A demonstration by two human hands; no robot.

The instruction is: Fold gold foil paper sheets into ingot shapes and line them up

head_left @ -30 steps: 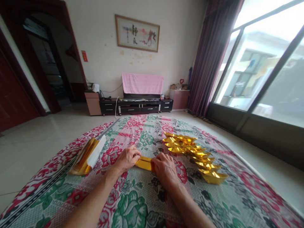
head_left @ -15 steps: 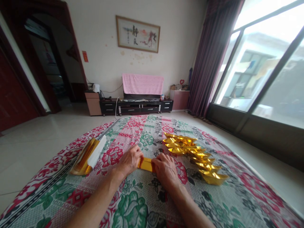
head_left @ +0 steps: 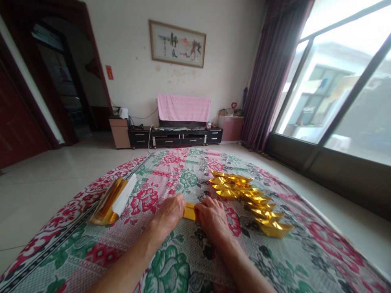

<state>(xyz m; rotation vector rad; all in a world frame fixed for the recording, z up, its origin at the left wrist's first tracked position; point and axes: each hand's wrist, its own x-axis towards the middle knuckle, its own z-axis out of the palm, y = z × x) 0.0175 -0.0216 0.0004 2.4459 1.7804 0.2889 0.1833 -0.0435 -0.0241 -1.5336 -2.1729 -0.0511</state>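
Note:
Between my hands, low over the patterned cloth, is a folded strip of gold foil paper (head_left: 190,212). My left hand (head_left: 171,211) is closed on its left end, fingers curled in. At the right end my right hand (head_left: 211,215) grips it with bent fingers; the fingertips are partly hidden behind the knuckles. To the right stand several gold paper ingots (head_left: 274,228) in a slanting row, boat-shaped with pointed ends. On the left lies a stack of gold foil paper sheets (head_left: 113,199), curled, with a white underside showing.
A floral cloth (head_left: 168,268) in red, green and grey covers the round surface under my hands. Beyond it stand a low black cabinet (head_left: 180,140) and a pink cloth (head_left: 183,108) draped over something. A purple curtain (head_left: 259,81) and large window are at the right.
My left hand has shifted slightly right and its fingers have curled in more along the gold strip. The right hand has hardly moved; the ingots and the stack are unchanged.

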